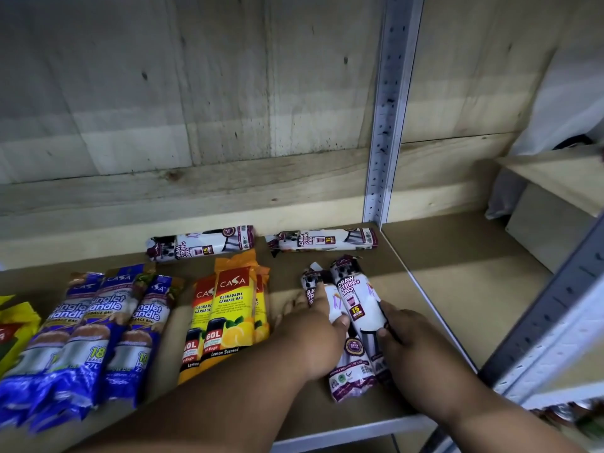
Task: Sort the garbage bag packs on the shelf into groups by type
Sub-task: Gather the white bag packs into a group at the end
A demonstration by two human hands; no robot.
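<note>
The left hand [313, 338] lay palm down over a white drawstring-bag roll [340, 380], its fingers bent across the upper half and the thumb tip pressed to the side of the neighbouring roll. The right hand [405, 341] gripped that second drawstring roll [356, 299] from the right, thumb and fingers curled against its wrapper. The two rolls lay side by side, touching, pointing away from the person on the brown shelf [457, 282].

Behind them, near the wooden back wall [196, 93], two more drawstring rolls lay crosswise, one to the left [201, 243] and one to the right [322, 241], just apart from each other. To the left of the hands stood a group of orange degradable-bag packs [228, 308], overlapping one another. Farther left lay three blue singlet-handle packs [94, 335], side by side, and a yellow pack [16, 325] at the frame's edge. A perforated metal upright [389, 109] rose behind the right crosswise roll.
</note>
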